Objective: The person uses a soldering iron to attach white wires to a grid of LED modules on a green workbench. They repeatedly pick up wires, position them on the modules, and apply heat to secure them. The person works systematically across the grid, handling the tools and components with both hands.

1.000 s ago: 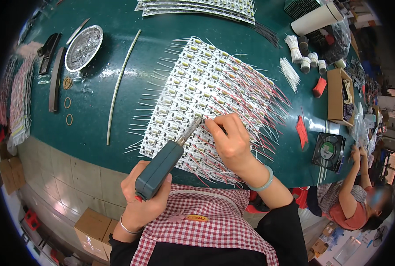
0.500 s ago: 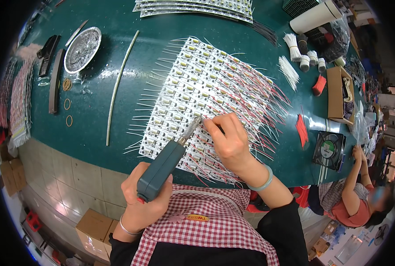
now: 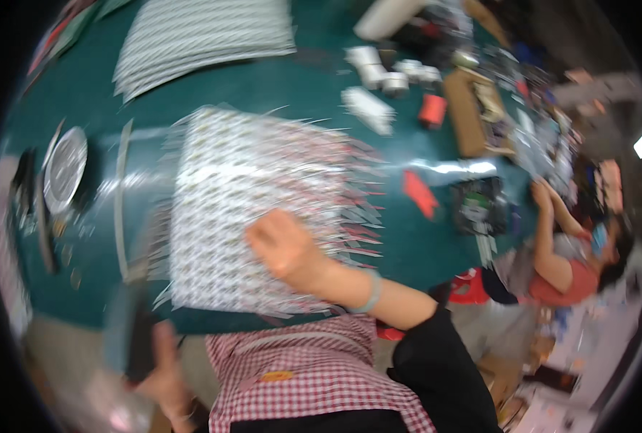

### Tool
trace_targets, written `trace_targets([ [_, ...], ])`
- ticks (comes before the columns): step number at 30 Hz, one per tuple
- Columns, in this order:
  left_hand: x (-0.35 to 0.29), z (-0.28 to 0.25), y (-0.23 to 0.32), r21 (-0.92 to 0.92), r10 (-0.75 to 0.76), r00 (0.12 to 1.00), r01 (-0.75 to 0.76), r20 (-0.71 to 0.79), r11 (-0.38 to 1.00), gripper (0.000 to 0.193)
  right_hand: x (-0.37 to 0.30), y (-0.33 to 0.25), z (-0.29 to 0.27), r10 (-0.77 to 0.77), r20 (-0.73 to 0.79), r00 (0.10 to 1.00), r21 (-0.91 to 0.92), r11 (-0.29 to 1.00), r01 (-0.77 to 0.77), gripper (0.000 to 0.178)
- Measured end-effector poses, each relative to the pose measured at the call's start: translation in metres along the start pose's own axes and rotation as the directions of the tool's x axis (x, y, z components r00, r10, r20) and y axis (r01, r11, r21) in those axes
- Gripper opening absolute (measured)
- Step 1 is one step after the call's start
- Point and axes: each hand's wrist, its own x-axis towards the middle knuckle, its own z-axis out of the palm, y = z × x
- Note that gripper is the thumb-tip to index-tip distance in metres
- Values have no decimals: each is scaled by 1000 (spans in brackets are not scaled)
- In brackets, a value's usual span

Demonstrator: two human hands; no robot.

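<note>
My left hand (image 3: 166, 379), smeared by motion, grips a dark green soldering gun (image 3: 141, 343) off the left front side of the sheet of circuit boards. The gun's front end is a blur. Over the middle of the white circuit board sheet (image 3: 216, 209) is my right hand (image 3: 281, 245), its fingers curled together; whatever they hold is too blurred to make out. Thin white wires stick out along the sheet's left edge. Red and white wires (image 3: 361, 209) fan over its right part and past its right edge.
A metal bowl (image 3: 66, 169) and a pale rod (image 3: 123, 195) lie to the left. More board sheets (image 3: 205, 36) are stacked at the back. White wire bundles (image 3: 368, 110), red wires (image 3: 420, 193), a cardboard box (image 3: 467, 115) and a black fan (image 3: 480, 206) lie right, near a seated person (image 3: 563, 274).
My left hand has swung the soldering gun away from the boards, leftward and down. My right hand has stayed over the sheet, fingers still curled. The whole view has turned and blurred.
</note>
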Motion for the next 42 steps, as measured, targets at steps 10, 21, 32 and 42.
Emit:
trace_targets([
  [10,194,-61,-118,-152,77,936,-136,-344,979,22,-4,0,12,-27,-120,992,-33,999,23,27],
  [21,-3,-6,3,-502,-143,965,238,221,832,45,17,-6,-5,-22,32,999,78,997,19,30],
  [32,-23,23,3,-358,213,921,-89,325,929,17,16,-6,-9,-17,87,996,65,998,11,35],
  [42,-23,23,13,-355,247,911,-123,329,927,17,19,-7,-7,-53,83,995,27,998,51,35],
])
